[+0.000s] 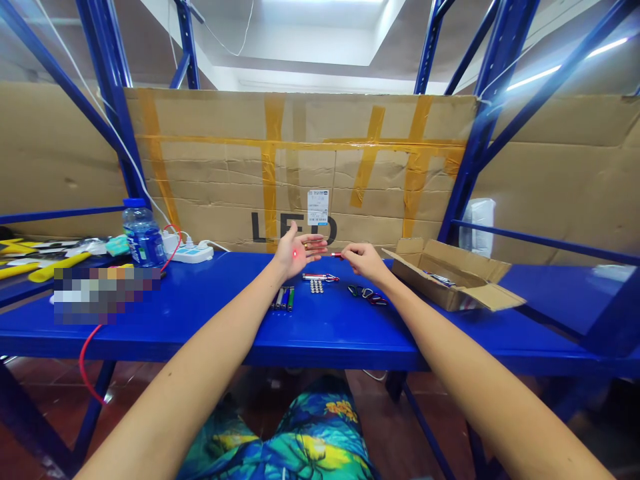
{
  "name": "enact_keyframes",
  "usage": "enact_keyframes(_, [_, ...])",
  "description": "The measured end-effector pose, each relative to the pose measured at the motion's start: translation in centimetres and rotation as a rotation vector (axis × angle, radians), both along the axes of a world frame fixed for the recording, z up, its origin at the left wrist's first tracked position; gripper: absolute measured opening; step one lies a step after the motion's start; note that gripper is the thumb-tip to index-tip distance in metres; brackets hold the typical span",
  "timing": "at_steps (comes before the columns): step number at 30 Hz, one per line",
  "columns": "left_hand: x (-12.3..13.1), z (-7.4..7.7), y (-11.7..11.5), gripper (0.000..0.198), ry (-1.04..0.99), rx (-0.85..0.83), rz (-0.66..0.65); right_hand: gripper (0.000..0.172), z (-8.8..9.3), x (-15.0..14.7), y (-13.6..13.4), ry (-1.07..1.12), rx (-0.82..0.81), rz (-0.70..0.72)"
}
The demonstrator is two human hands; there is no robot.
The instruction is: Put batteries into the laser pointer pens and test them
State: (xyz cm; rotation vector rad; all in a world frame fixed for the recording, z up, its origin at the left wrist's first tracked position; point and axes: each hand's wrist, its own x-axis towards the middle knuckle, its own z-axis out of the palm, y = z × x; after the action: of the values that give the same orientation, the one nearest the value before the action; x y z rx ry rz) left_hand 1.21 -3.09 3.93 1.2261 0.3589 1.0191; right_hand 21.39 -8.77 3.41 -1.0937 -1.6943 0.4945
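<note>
My left hand [300, 253] is raised over the table with its palm turned up and fingers stretched out, holding nothing. A bright red dot shows on that palm. To its right, my right hand [364, 259] pinches a small red laser pointer [337, 255], whose tip faces the left palm; its rear part is hidden in the fingers. Below the hands lies a silver and red pen-shaped piece [319, 277] with a clip. Small round button cells [317, 287] sit in rows beneath it. Several coloured metal tubes [284, 299] lie to the left, and dark carabiner clips [369, 294] to the right.
An open cardboard box [453, 293] with small metal items stands at right on the blue table [330, 333]. At left are a blue-capped bottle [143, 233], a white power strip [193, 251], yellow-handled tools [59, 268] and a red cable [85, 360]. Cardboard [225, 173] walls the back.
</note>
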Motion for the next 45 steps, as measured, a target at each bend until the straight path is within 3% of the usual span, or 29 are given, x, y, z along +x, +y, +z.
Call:
enact_keyframes(11, [0.0,0.1,-0.2,0.077,-0.002,0.013,0.005,0.027,-0.1,0.1,0.1,-0.034,0.026,-0.011])
enact_keyframes(16, [0.1,0.0,-0.4,0.074,0.053,0.096,0.038,0.025,-0.2,0.2,0.4,-0.020,-0.004,-0.002])
enact_keyframes(20, [0.9,-0.3,-0.9,0.043,0.280,0.438,0.222,0.022,-0.3,-0.3,0.7,0.048,-0.113,0.026])
enact_keyframes(23, [1.4,-0.6,-1.2,0.022,0.419,0.727,0.297,0.022,0.0,-0.8,1.2,0.095,-0.244,0.127])
enact_keyframes(27, [1.1,-0.8,-0.3,0.013,0.532,0.860,0.469,0.015,0.5,-0.6,2.6,0.090,-0.328,0.277])
enact_keyframes(31, [0.2,-1.1,1.3,0.017,0.667,0.866,0.621,0.018,0.4,-0.1,4.6,-0.028,-0.264,0.217])
enact_keyframes(37, [-0.5,-1.7,2.4,0.011,0.691,0.760,0.600,0.012,-0.5,-0.4,5.7,-0.235,-0.137,0.033])
enact_keyframes(45, [-0.8,-2.5,3.4,0.003,0.712,0.734,0.610,0.014,-0.9,-0.2,5.6,-0.612,-0.019,-0.073])
